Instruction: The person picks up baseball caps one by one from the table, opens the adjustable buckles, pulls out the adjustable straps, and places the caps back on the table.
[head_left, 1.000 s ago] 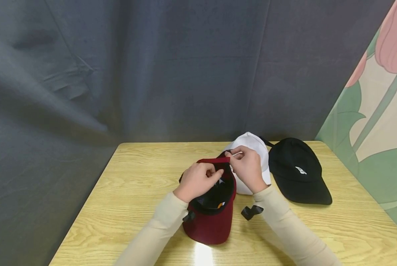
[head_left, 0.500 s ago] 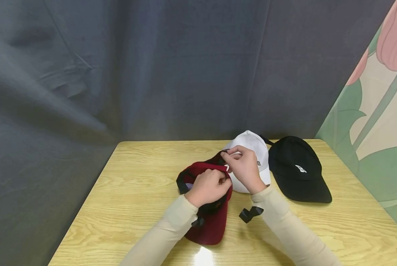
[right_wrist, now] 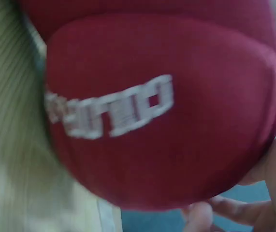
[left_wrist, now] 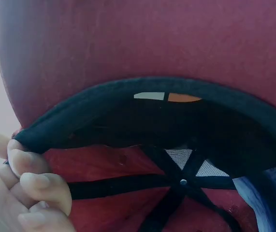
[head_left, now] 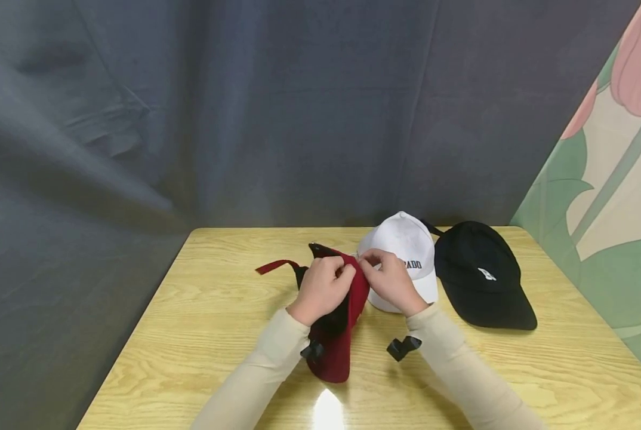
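Note:
Tilted on its side in the head view is a red baseball cap (head_left: 338, 361), brim toward me. A loose red strap (head_left: 276, 265) sticks out to its left. My left hand (head_left: 320, 288) pinches the cap's edge; the left wrist view shows curled fingers there, beside the black sweatband (left_wrist: 104, 123) and taped inner seams. My right hand (head_left: 391, 282) has thumb and fingers at the crown's far right side. In the right wrist view, pale raised lettering (right_wrist: 123, 108) crosses the red front, and the fingers touch the crown's edge.
A white cap (head_left: 395, 236) with dark lettering stands behind my right hand. Beside it on the right lies a black cap (head_left: 476, 263) with a small white emblem. A wooden table (head_left: 218, 334) carries everything, with a dark curtain (head_left: 299, 119) behind.
The red cap has turned so its opening faces left and its crown faces right. Its strap now hangs out to the left. My right hand has shifted from the back strap to the crown.

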A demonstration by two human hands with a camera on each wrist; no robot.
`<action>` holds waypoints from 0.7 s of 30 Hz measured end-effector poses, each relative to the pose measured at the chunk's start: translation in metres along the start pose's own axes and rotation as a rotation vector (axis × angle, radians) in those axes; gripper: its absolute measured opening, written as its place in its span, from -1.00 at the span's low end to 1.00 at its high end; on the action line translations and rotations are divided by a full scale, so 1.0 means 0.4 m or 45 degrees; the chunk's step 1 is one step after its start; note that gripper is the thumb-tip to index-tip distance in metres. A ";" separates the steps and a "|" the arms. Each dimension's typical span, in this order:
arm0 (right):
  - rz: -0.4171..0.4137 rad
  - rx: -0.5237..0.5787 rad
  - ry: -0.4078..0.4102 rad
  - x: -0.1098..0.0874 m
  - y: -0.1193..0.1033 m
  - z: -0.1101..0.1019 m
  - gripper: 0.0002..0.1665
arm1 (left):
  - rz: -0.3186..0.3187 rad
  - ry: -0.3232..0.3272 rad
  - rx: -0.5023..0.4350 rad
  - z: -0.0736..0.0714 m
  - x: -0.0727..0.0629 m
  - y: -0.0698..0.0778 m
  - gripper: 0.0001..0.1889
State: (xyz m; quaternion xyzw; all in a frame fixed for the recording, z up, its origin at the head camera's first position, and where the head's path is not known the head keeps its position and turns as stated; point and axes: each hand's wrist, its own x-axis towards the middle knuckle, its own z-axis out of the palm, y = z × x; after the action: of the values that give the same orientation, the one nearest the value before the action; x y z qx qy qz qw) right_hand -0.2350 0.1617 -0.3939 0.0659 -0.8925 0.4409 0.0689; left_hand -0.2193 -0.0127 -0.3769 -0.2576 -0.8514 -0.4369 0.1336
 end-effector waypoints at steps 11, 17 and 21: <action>0.136 0.021 -0.213 0.012 0.048 0.008 -0.37 | 0.015 -0.056 -0.283 -0.025 -0.006 -0.001 -0.55; 0.287 0.295 -0.369 0.022 0.059 0.003 -0.41 | 0.076 -0.151 -0.400 -0.035 -0.005 0.003 -0.57; 0.313 0.427 -0.440 0.025 0.062 0.001 -0.40 | 0.097 -0.226 -0.483 -0.042 -0.005 0.004 -0.59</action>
State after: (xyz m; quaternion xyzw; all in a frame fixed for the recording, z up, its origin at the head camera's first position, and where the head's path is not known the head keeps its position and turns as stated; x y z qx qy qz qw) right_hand -0.2492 0.1758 -0.4117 0.0419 -0.8067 0.5699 -0.1506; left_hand -0.2166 -0.0263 -0.3669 -0.3476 -0.7520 -0.5595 0.0236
